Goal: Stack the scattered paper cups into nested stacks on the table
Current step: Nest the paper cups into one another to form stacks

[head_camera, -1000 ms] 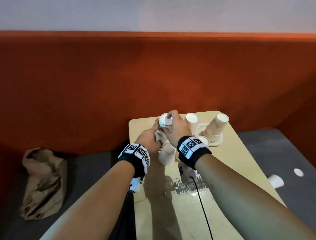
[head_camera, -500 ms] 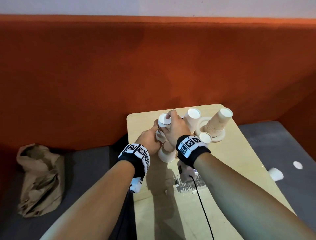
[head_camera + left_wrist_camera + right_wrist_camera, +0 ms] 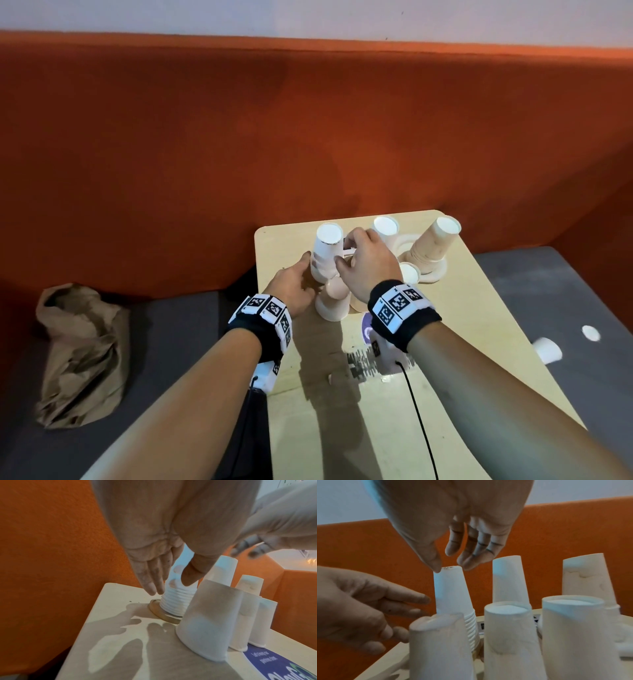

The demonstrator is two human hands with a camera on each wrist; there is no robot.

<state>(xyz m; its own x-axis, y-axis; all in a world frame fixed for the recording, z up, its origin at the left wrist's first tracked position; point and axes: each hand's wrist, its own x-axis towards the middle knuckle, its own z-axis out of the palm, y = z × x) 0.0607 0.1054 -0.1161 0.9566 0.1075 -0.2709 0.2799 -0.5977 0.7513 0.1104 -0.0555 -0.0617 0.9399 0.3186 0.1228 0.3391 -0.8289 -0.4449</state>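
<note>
So the table (image 3: 479,325) was this small pale wooden thing pushed up against an orange padded wall (image 3: 205,154), with upside-down paper cups bunched at its far end. The tall nested stack (image 3: 325,255) sat around 11 o'clock of the bunch, ridged rims piled up at the bottom, standing on a brownish ring. The left hand (image 3: 294,289) was at the stack's 8 o'clock side, fingers straight and loose, tips right by the lower rims; couldn't tell if they were actually touching. The right hand (image 3: 366,263) came in from 3 o'clock, fingers relaxed and spread a bit, thumb and fingertips hovering at the stack's top edge, not gripping anything as far as the right wrist view showed.

A single cup (image 3: 334,301) stood just in front of the stack at 6 o'clock, another cup stack (image 3: 431,246) leaned over at 2 o'clock, and one more cup (image 3: 385,228) poked up behind the right hand. Off the table, a stray cup (image 3: 547,350) lay on the grey seat at 4 o'clock, and a crumpled brown paper bag (image 3: 80,353) sat way over at 9 o'clock.
</note>
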